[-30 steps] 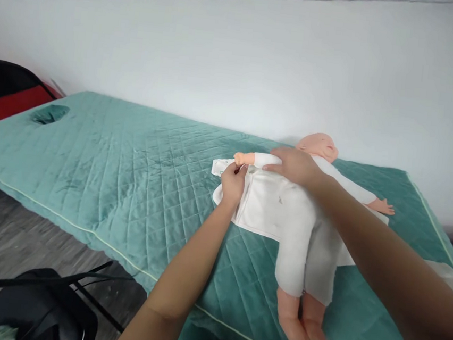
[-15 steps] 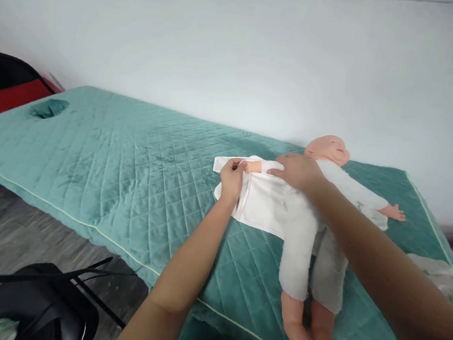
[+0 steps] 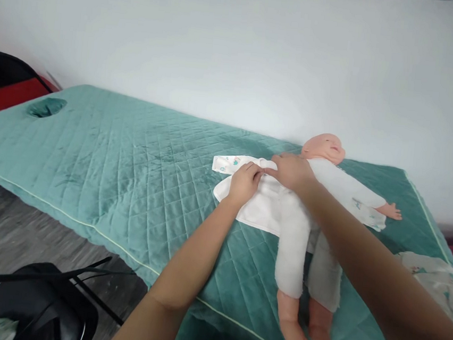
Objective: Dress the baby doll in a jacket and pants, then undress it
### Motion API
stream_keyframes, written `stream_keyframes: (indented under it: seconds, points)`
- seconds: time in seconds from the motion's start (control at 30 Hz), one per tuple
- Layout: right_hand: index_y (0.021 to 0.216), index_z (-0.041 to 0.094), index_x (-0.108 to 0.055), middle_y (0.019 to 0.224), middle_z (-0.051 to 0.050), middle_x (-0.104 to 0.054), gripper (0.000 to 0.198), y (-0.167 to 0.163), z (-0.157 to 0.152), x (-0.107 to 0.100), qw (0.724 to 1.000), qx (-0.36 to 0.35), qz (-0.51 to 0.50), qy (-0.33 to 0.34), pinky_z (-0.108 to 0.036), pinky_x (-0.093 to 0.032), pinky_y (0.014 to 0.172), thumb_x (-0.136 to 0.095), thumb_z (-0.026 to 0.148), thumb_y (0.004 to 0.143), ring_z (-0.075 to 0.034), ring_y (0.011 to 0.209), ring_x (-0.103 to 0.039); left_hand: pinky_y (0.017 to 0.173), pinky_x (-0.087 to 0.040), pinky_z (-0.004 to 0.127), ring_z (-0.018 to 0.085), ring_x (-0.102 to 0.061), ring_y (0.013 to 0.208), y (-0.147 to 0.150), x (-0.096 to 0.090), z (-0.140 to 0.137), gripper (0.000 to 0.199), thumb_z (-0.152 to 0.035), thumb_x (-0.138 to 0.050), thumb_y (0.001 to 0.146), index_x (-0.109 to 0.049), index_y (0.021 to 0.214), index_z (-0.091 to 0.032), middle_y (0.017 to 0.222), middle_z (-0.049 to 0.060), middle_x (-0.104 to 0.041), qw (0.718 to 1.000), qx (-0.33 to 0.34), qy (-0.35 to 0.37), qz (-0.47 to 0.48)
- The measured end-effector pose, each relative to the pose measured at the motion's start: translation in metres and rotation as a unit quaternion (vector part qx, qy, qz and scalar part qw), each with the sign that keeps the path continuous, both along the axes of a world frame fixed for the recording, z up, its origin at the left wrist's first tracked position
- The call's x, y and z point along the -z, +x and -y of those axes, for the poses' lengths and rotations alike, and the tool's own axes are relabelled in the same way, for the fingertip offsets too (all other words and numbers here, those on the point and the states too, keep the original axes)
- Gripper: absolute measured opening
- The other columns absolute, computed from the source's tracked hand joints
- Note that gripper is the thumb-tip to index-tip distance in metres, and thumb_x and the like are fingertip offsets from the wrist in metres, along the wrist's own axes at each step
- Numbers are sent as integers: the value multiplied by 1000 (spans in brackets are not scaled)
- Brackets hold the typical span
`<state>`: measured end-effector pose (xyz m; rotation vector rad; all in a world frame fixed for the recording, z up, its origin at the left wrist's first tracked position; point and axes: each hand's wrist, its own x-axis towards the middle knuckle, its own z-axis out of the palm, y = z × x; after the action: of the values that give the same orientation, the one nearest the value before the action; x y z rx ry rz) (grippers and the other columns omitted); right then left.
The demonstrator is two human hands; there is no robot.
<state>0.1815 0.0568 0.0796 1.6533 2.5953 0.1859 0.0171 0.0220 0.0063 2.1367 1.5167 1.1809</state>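
Note:
A baby doll (image 3: 292, 256) with a white cloth body lies on its back, its head toward the wall. Beneath it a white baby shirt (image 3: 258, 214) is spread, the printed sleeve (image 3: 225, 163) laid out to the left. My left hand (image 3: 245, 182) is closed, fingertips pinching at the shirt by the inner end of that sleeve. My right hand (image 3: 293, 171) curls over the doll's arm on the same side, close to my left fingertips. The doll's hand there is hidden. Its other arm (image 3: 363, 191) stretches out to the right over the shirt.
A green quilted cover (image 3: 141, 183) with a face hole (image 3: 47, 107) lies over the bed against a white wall. Printed white cloth (image 3: 436, 276) is at the right edge. A black chair (image 3: 34, 296) stands at the lower left, a red-and-black one (image 3: 12, 88) behind.
My left hand has moved right, from beside the doll's hand to near my right fingertips. The doll's bare forearm no longer shows, and the printed sleeve now lies uncovered.

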Motion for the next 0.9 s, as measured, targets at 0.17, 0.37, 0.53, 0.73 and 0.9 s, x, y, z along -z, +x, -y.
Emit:
stream_keyframes:
  seconds: [0.17,0.37,0.53,0.73,0.9]
  points:
    - [121,13,-60,115,-24,-67,38,-16,-4,5,1000,11,-2,-6,-49,-44,87,-41,37,98,-38,104,-64,89,-49,32,19,-62,96,0,-2,2,22,-28,-45,100,-66,99,-22,96,6,-67,998,39,4,48]
    - [126,10,-55,115,-25,-67,37,-25,-2,6,999,35,-19,5,-49,-45,87,-45,18,91,-38,104,-65,92,-47,31,18,-61,99,6,-6,14,29,-34,-40,103,-67,105,-23,99,7,-69,995,91,46,6]
    - [125,14,-59,122,-21,-66,39,-5,14,-11,995,10,-102,16,-51,-45,94,-43,37,97,-38,111,-62,93,-47,33,20,-61,104,1,-5,10,25,-28,-42,101,-63,111,-21,107,8,-68,993,-103,21,51]
    - [134,22,-54,124,-22,-62,50,91,63,-10,913,152,-318,205,-46,-46,101,-33,48,97,-35,119,-57,91,-47,39,28,-60,111,-3,-3,8,24,-39,-54,96,-62,110,-22,116,11,-66,968,-229,-61,-79]
    - [116,23,-63,98,-13,-71,43,145,90,27,843,365,-368,142,-46,-50,86,-40,52,92,-32,94,-66,85,-46,38,28,-62,106,2,-5,11,21,-41,-53,97,-62,97,-22,105,11,-70,961,-211,-93,-155]
